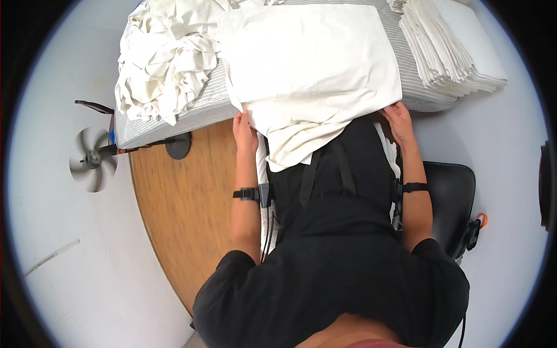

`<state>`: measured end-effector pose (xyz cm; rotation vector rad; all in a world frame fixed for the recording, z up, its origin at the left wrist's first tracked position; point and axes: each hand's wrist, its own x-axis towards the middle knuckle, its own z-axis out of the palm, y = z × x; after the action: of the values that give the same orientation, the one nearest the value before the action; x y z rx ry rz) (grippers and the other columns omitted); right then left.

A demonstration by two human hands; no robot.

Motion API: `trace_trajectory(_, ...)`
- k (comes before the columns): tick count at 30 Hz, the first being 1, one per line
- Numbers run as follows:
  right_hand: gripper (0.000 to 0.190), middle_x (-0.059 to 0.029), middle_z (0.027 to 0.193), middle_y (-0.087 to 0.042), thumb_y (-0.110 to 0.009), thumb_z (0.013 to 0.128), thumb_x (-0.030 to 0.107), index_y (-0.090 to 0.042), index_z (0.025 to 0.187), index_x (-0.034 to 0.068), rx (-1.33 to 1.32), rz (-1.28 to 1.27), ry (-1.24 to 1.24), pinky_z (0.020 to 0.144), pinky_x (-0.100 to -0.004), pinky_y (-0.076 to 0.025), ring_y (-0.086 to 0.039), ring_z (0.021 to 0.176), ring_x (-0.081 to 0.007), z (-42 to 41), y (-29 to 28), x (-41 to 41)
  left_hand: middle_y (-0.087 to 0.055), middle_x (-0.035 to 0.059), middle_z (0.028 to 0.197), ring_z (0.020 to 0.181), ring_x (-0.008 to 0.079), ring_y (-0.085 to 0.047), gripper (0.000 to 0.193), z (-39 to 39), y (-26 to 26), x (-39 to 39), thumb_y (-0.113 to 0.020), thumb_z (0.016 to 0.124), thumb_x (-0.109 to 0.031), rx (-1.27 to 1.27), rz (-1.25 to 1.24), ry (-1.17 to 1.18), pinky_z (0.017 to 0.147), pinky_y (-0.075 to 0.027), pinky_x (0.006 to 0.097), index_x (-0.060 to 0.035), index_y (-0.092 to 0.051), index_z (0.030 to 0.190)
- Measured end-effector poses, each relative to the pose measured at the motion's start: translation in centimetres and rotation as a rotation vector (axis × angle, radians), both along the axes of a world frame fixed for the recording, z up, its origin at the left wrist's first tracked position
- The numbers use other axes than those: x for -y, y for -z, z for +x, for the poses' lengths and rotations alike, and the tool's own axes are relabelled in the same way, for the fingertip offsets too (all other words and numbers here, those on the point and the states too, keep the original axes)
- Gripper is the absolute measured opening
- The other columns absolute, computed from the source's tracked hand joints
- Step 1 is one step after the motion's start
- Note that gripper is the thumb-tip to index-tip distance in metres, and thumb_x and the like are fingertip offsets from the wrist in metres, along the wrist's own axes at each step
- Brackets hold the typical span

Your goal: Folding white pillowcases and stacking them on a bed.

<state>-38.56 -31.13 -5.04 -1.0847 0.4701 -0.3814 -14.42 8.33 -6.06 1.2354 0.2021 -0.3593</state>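
A white cloth [309, 56] lies spread over the striped mattress [209, 98] in front of me. Its near part is folded and hangs in creases over the mattress edge onto my lap. My left hand [246, 132] grips the cloth at its near left edge, thumb uppermost. At the near right corner, my right hand [399, 122] pinches the fabric, with the fingertips partly hidden by the cloth. Left of this cloth is a crumpled heap of white cloths [167, 65]. A stack of folded white cloths [448, 48] sits at the mattress's right end.
A standing fan [93, 159] with blurred blades is at the left, near the mattress corner. Wooden flooring [182, 209] extends on my left. Beside my right arm stands a black chair [450, 200]. A strap with a cable [250, 194] circles my left forearm.
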Motion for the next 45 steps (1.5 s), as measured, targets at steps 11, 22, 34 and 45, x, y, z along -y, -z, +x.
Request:
trace_trajectory(11,0.033,-0.0052,0.120,-0.063,-0.051,0.102,0.022,-0.059,0.125,-0.001,-0.329,-0.414,0.169,0.095,-0.0283,-0.044,-0.055,0.108,-0.0114,1.3,-0.1,-0.2,-0.065,0.0100,0.109,0.091,0.0183,-0.064,0.038,3.4,-3.1,-0.9,-0.045,0.103,-0.028,-0.012,0.286,-0.277,0.077,-0.052,0.0319,0.0052,-0.059,0.118)
trace_trajectory(22,0.040,-0.0080,0.113,-0.068,-0.065,0.095,0.023,-0.061,0.123,-0.004,-0.324,-0.041,-0.166,0.095,-0.0327,-0.047,-0.062,0.103,-0.0156,-6.8,-3.2,2.6,-0.060,0.0165,0.129,0.120,0.0303,-0.058,0.055,-1.7,-4.5,-1.9,-0.038,0.104,-0.041,-0.228,-0.353,0.097,0.103,-0.046,0.0452,0.0035,-0.048,0.136)
trace_trajectory(34,0.056,-0.0114,0.123,-0.064,-0.075,0.086,0.025,-0.055,0.130,-0.004,-0.087,0.194,-0.314,0.097,-0.0324,-0.046,-0.059,0.111,-0.0163,-9.6,-4.5,5.8,-0.055,0.0126,0.138,0.128,0.0242,-0.052,0.050,-2.1,-8.4,-6.4,-0.056,0.098,-0.032,-0.035,-0.269,0.228,0.109,-0.038,0.0380,0.0020,-0.051,0.136)
trace_trajectory(45,0.063,-0.0125,0.128,-0.062,-0.073,0.086,0.032,-0.053,0.131,-0.007,0.186,0.284,-0.423,0.103,-0.0353,-0.045,-0.058,0.119,-0.0186,-5.7,-10.5,3.5,-0.065,0.0145,0.123,0.109,0.0240,-0.065,0.048,-1.7,-9.4,-8.2,-0.060,0.097,-0.023,-0.235,-0.284,0.303,0.093,-0.053,0.0405,0.0034,-0.049,0.135)
